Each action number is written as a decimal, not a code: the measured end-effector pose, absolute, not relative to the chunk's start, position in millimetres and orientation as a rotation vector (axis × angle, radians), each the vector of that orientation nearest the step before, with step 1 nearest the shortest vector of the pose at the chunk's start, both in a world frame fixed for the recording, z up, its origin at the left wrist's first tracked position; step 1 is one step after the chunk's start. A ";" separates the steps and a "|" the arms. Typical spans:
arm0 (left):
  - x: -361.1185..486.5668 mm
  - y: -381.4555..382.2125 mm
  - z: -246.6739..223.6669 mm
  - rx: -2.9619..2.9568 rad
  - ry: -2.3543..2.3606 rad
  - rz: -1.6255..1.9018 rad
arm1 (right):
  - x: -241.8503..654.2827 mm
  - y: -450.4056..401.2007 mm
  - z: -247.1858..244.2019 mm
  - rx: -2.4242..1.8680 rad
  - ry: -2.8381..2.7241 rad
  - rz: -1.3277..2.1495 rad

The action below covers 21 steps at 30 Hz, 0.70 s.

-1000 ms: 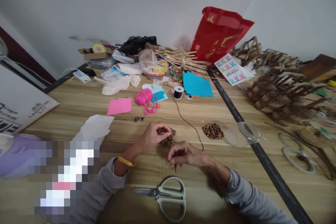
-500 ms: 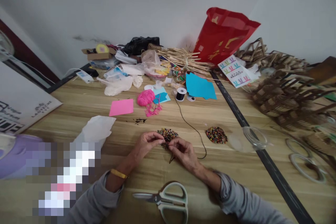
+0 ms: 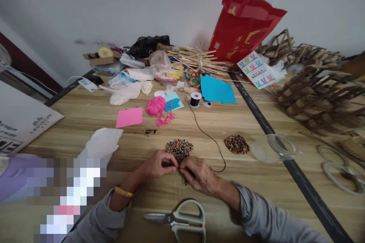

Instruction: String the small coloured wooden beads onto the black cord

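Diagonally nearward from spool [image 3: 195,101], black cord [image 3: 205,134]

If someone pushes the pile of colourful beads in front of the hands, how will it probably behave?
The bead pile would probably spread apart, since the beads appear loose and no container surrounds them. Single beads look small and rounded, so some may roll across the flat tabletop.

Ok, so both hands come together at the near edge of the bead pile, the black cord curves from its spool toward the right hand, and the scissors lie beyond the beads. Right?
The scissors are misplaced: the head view shows them on the near side of both the left hand and the right hand, not beyond the bead pile. The rest stands, including the black cord curving from its spool.
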<state>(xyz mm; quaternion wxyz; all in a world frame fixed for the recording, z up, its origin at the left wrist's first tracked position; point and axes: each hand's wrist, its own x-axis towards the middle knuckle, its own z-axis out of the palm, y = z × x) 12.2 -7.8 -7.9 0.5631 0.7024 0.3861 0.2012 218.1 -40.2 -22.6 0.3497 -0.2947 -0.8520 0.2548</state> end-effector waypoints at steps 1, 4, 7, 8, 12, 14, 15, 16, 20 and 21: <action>12.8 -8.4 -7.3 1.687 0.917 0.467 | 218.1 -39.9 -23.1 -0.766 -2.223 0.629; 14.8 -9.9 -6.2 1.719 0.953 0.452 | 218.0 -37.7 -25.1 -0.800 -2.239 0.591; 15.9 -10.5 -5.5 1.711 0.990 0.443 | 218.0 -35.3 -26.9 -0.807 -2.245 0.608; 16.1 -10.4 -5.4 1.701 0.995 0.442 | 218.0 -34.7 -27.3 -0.804 -2.245 0.619; 16.4 -9.4 -7.0 1.624 0.975 0.459 | 217.2 -33.2 -27.5 -0.799 -2.196 0.689; 16.2 -8.4 -9.4 1.584 0.953 0.469 | 216.7 -32.7 -26.6 -0.800 -2.159 0.737; 16.0 -7.8 -10.9 1.566 0.943 0.474 | 216.5 -32.5 -26.1 -0.806 -2.142 0.758; 15.8 -7.2 -12.4 1.548 0.932 0.478 | 216.4 -32.3 -25.5 -0.815 -2.125 0.777; 14.4 -5.6 -16.5 1.492 0.931 0.487 | 216.6 -31.5 -24.3 -0.865 -2.065 0.837; 14.2 -5.5 -16.7 1.481 0.936 0.490 | 216.8 -31.3 -24.3 -0.870 -2.056 0.850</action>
